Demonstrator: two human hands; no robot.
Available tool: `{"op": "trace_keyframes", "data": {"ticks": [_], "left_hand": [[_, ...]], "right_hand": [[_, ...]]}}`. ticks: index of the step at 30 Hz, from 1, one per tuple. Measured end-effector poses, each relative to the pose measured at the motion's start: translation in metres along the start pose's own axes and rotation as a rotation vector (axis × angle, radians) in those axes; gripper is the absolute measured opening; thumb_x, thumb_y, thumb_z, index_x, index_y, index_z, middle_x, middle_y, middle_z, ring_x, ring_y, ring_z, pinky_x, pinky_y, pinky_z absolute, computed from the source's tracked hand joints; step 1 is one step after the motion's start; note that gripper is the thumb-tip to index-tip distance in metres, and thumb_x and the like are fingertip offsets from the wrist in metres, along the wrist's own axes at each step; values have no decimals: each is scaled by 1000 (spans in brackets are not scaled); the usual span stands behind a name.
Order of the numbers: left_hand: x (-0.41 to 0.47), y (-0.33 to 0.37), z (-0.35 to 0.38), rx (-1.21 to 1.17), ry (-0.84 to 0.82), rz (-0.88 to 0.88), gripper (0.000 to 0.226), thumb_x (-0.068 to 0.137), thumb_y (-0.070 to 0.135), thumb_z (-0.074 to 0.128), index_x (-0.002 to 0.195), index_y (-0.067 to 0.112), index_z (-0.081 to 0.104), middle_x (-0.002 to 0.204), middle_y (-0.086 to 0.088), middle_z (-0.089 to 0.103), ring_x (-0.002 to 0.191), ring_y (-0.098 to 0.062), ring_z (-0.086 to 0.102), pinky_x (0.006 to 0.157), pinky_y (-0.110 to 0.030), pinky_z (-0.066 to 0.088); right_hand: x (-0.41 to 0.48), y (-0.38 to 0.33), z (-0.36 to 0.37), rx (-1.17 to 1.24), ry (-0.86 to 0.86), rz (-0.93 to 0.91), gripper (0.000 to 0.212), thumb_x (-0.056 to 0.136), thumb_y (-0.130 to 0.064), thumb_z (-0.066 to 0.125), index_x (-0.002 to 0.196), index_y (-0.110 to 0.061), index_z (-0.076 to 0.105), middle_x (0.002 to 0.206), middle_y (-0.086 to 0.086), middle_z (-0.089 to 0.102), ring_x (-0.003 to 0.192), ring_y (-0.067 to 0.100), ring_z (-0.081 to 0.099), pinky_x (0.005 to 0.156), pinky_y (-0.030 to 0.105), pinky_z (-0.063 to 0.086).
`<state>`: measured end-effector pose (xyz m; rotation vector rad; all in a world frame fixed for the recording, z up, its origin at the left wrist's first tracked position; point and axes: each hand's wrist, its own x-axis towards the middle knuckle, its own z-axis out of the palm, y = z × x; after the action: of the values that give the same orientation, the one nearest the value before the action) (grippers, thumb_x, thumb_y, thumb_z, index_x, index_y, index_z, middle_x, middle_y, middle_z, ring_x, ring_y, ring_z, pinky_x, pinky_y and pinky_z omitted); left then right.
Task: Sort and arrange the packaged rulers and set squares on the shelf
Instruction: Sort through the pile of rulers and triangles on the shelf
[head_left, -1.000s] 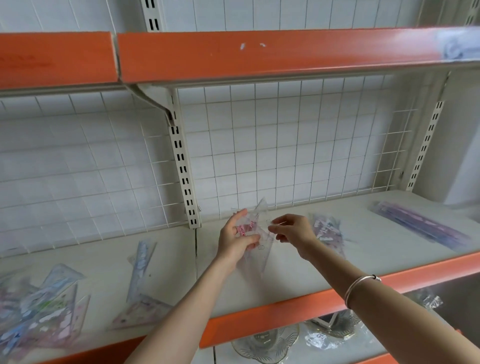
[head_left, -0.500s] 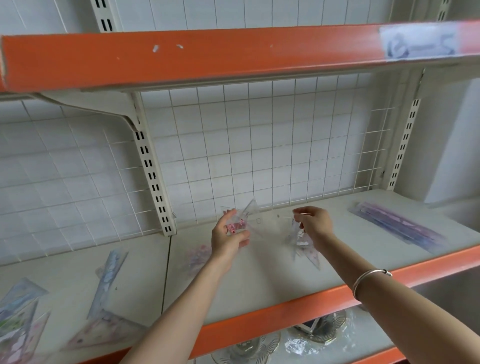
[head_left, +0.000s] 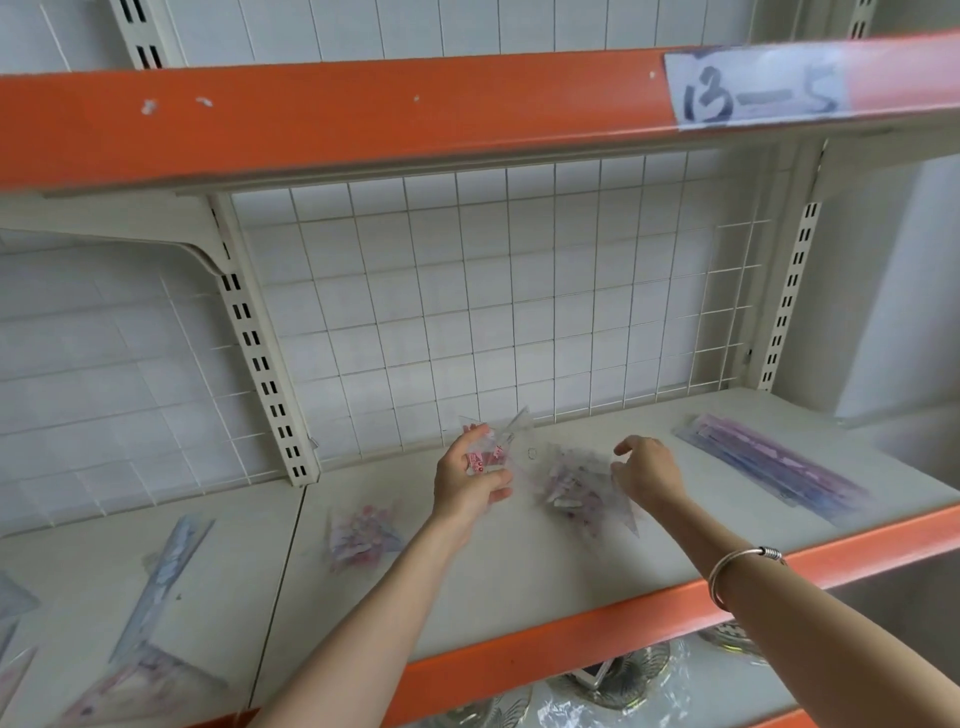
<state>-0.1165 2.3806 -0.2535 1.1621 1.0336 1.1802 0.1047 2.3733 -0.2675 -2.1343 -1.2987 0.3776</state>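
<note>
The left hand (head_left: 470, 483) is gripping a clear packaged set square (head_left: 498, 447) and holding it tilted above the back of the shelf (head_left: 519, 582), near the wire grid (head_left: 467, 312). The right hand (head_left: 647, 475) is hovering with relaxed fingers, holding nothing, just beside another set-square pack (head_left: 574, 491) lying mid-shelf; I cannot tell whether it is touching the pack. Packaged rulers (head_left: 769, 467) are lying toward the shelf's right edge.

One wide-angle camera, worn on the person's head, is facing forward and a little downward into the shelf (head_left: 519, 587) from just in front of it. It is sitting near enough that the left hand (head_left: 470, 486) and right hand (head_left: 647, 475) are showing mid-frame, over the shelf. The upper shelf edge (head_left: 363, 119) is crossing the top, and the grid (head_left: 493, 312) is filling the middle.
</note>
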Motion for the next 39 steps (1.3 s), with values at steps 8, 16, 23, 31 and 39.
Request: {"op": "trace_keyframes", "data": {"ticks": [8,16,23,31,39], "left_hand": [[-3,-3,18,35,-38,-8,60,76,-16,65,123,21,57,118,-16,62,87,-20,63,64,-28,58],[-10,2,23,87,-137,0,62,77,-17,65,122,26,57,117,-10,62,86,-11,65,67,-29,59],[-9,-1,17,88,-88,12,63,78,-16,65,129,21,57,99,-5,66,83,-15,65,65,-27,58],[-6,7,-23,69,129,106,61,80,-14,62,121,31,58,131,-10,56,93,-8,62,59,-20,54],[-20,24,-78,78,249,186,63,84,-14,56,125,34,53,136,1,54,96,0,62,58,-15,51]], "right_hand": [[-9,-26,-9,261,-15,-152,17,91,-18,58,100,-6,67,90,6,63,79,19,56,67,24,38],[-16,-43,-4,621,-225,-74,8,87,-6,64,89,1,67,65,6,62,49,8,51,42,11,37],[-15,-44,-7,767,-191,10,15,88,4,55,97,0,66,64,6,58,52,14,45,38,11,34],[-14,-55,6,858,-167,76,21,88,6,49,100,0,65,63,8,54,51,16,44,44,19,35],[-45,-105,49,716,-422,-15,16,88,5,54,98,1,66,64,9,57,51,16,48,40,13,37]]}}
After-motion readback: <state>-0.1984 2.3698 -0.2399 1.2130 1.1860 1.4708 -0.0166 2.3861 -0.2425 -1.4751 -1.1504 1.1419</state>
